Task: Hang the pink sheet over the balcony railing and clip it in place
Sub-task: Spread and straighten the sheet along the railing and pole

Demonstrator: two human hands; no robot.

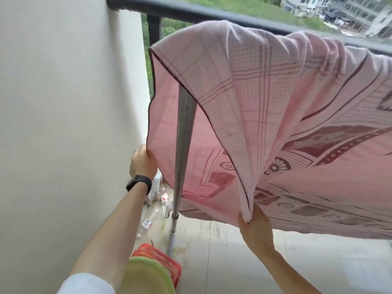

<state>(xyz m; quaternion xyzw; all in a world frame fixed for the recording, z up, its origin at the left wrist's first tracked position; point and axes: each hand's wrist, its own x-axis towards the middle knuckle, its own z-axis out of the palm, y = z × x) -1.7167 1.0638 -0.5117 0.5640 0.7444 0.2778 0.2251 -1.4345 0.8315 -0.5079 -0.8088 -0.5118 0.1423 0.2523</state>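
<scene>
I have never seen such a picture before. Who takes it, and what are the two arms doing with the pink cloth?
No machine is here. A person wears a camera on the head, so you look down along their own arms. The pink sheet already lies over the dark balcony railing. The left hand, with a black wristband, holds its edge near the wall. The right hand pinches a lower fold. A metal pole stands behind. On the floor lie empty bottles. No clip is visible.
</scene>
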